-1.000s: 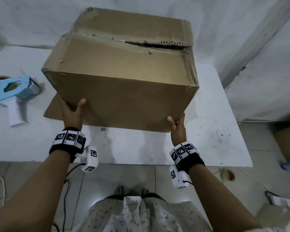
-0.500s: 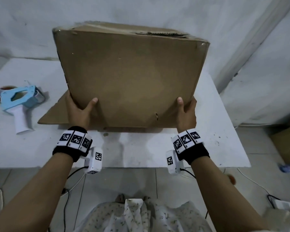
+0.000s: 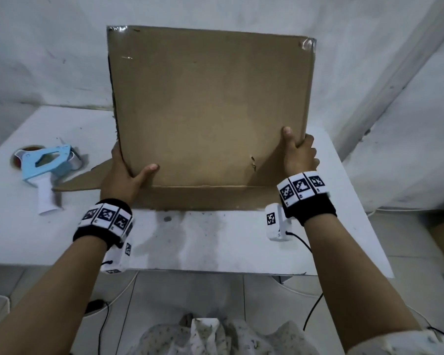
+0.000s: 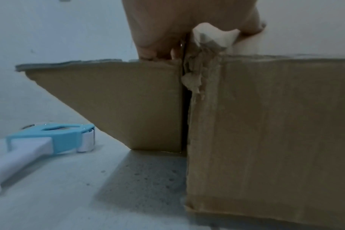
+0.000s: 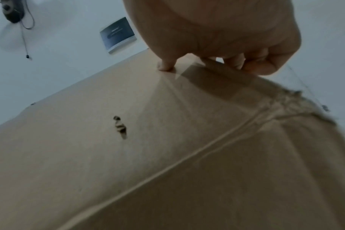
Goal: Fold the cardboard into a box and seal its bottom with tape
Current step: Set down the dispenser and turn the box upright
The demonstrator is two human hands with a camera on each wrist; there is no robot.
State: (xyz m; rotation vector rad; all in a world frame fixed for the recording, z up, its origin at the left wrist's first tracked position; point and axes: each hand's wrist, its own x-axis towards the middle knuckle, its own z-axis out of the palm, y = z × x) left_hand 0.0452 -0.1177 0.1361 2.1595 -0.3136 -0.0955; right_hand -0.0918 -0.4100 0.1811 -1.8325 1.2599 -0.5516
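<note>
Box (image 3: 210, 108) stands on the table (image 3: 215, 239), my left hand (image 3: 121, 179) and right hand (image 3: 299, 153) grasping its lower corners; sealing looks done, so next I release it.

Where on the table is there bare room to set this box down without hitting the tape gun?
Bare white table runs along the near edge, in front of the box, between both hands: left, right. A bare strip also lies right of the box. The left side is crowded: the tape dispenser lies beside the box's splayed left flap.

Box (image 3: 210, 111) hides both hands' fingers; tape roll (image 3: 26, 152) half-hidden behind dispenser (image 3: 45, 165).
</note>
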